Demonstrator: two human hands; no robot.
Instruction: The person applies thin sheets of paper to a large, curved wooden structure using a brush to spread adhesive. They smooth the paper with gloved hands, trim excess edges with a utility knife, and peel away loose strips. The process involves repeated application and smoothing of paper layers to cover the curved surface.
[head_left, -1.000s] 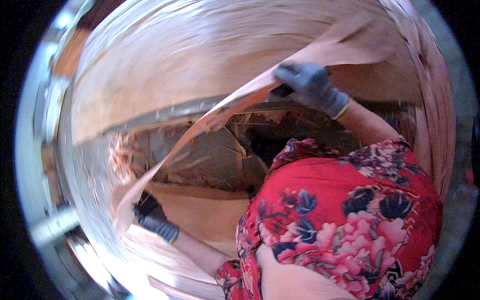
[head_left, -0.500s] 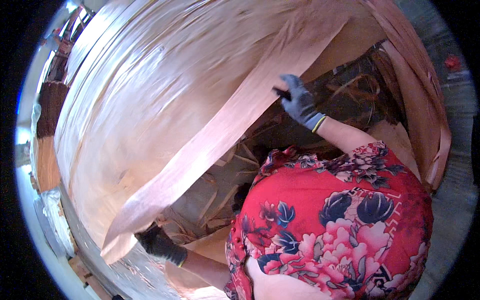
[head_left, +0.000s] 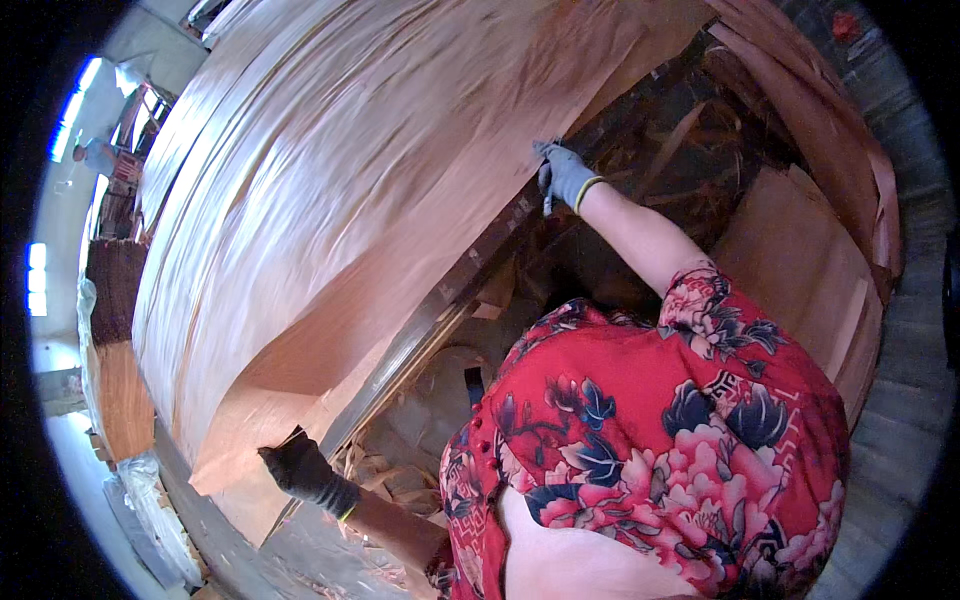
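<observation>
We log this as a wood veneer workshop or mill floor. Evidence: a broad thin veneer sheet [head_left: 380,190] spans most of the view, more sheets stand stacked at the right [head_left: 800,250], and broken veneer scraps [head_left: 400,470] litter the ground. We also note bright window openings [head_left: 70,110] high on the left wall and a further stack of wood [head_left: 120,390] there.
</observation>
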